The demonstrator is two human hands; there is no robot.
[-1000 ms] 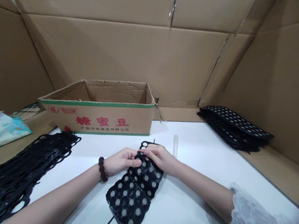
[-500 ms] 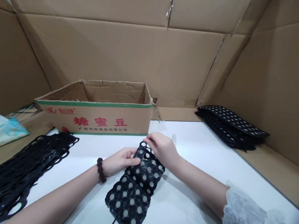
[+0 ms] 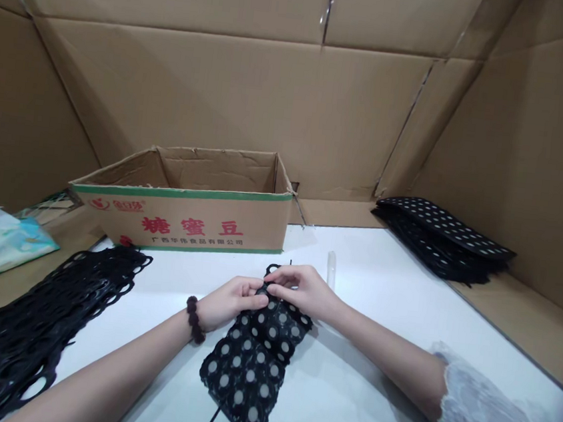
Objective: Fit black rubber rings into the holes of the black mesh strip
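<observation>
A black perforated sheet [image 3: 247,362] with rows of pale round spots lies on the white table in front of me, its far end slightly raised. My left hand [image 3: 232,300] pinches its upper left edge between thumb and fingers. On the same far end, my right hand [image 3: 303,290] has thumb and forefinger closed near the left thumb. The fingers cover part of that end, where open black rings show. A thin black strip sticks out from the sheet's near left edge.
Black ring mesh [image 3: 22,331] lies at left, near a floral tissue pack [image 3: 6,246]. An open cardboard box [image 3: 219,225] stands behind. Folded black dotted sheets [image 3: 442,241] are stacked at right. A clear tube [image 3: 331,270] lies beyond my right hand. Cardboard walls [image 3: 223,91] surround the table.
My right hand has moved down and slightly left along the sheet's far end, closer to my left thumb. The clear tube shows more fully. The view has shifted slightly.
</observation>
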